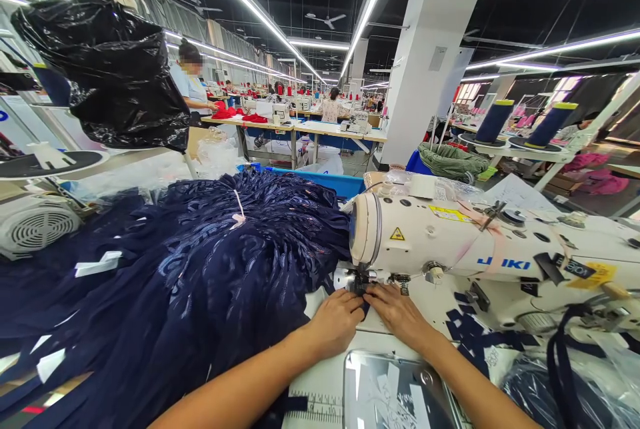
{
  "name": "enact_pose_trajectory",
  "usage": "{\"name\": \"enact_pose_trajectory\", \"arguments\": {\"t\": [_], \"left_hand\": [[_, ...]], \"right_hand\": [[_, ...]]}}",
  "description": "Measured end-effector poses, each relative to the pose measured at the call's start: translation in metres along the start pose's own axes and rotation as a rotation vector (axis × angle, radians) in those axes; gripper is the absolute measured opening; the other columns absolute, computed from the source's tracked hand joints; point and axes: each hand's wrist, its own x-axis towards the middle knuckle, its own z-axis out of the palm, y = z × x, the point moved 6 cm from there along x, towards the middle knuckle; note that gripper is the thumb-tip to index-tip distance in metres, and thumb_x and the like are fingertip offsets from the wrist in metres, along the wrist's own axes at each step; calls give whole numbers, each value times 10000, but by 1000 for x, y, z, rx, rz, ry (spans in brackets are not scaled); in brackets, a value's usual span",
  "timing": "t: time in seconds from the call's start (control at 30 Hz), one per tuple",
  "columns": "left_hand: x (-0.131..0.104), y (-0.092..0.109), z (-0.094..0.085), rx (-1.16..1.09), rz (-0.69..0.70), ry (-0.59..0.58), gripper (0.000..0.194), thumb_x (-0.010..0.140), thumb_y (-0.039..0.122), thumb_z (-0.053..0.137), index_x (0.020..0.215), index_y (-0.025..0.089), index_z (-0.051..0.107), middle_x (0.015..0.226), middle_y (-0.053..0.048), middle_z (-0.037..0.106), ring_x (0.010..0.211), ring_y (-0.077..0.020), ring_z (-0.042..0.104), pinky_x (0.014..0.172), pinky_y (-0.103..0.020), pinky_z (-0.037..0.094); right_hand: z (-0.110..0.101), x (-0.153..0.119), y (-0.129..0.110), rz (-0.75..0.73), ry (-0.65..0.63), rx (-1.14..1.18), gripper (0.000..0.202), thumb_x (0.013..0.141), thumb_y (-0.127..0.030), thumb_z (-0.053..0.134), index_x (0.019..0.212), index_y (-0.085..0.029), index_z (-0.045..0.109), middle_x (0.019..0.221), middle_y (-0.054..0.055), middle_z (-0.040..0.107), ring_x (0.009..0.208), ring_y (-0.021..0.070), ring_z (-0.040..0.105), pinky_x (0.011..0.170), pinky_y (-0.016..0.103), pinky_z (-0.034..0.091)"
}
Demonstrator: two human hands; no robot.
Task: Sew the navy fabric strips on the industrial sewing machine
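A white sewing machine (450, 236) with blue lettering stands at the right. Both hands rest at its needle area. My left hand (336, 322) is closed, its fingertips pressed on a small dark navy piece of fabric (366, 308) by the presser foot. Close beside it, my right hand (395, 309) has its fingers together, the tips at the same fabric. The fingertips nearly touch. A large heap of navy garments (240, 249), tied with a pale strip, lies left of the hands.
Navy fabric scraps (467, 332) lie right of my right hand. A metal plate (385, 392) and a ruler strip (320, 404) are in front. A black plastic bag (115, 76) hangs at the left. A blue bin (325, 182) stands behind the heap. Two people are further back.
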Motion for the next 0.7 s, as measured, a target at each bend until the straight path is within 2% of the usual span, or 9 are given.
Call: {"name": "enact_pose_trajectory", "arguments": {"t": [0.17, 0.43, 0.7], "left_hand": [[3, 1, 1, 32, -20, 42, 224, 729, 57, 452, 907, 88, 584, 999, -112, 621, 956, -210, 548, 856, -342, 417], [10, -3, 12, 97, -53, 17, 228, 746, 59, 461, 937, 88, 583, 972, -105, 625, 919, -215, 564, 826, -345, 430], [12, -3, 16, 117, -84, -2, 214, 778, 87, 457, 949, 76, 584, 1021, -125, 615, 951, -225, 554, 836, -352, 411]], "right_hand": [[2, 0, 3, -18, 5, -56, 335, 803, -23, 383, 1029, -130, 605, 1026, 104, 640, 926, 213, 587, 787, 360, 492], [2, 1, 7, -65, 32, -163, 375, 761, 7, 374, 1040, -88, 605, 1040, 123, 644, 852, 205, 621, 702, 329, 523], [5, 1, 9, -34, -38, -225, 444, 731, 20, 365, 1088, -121, 588, 1074, 99, 634, 854, 188, 623, 705, 306, 522]]}}
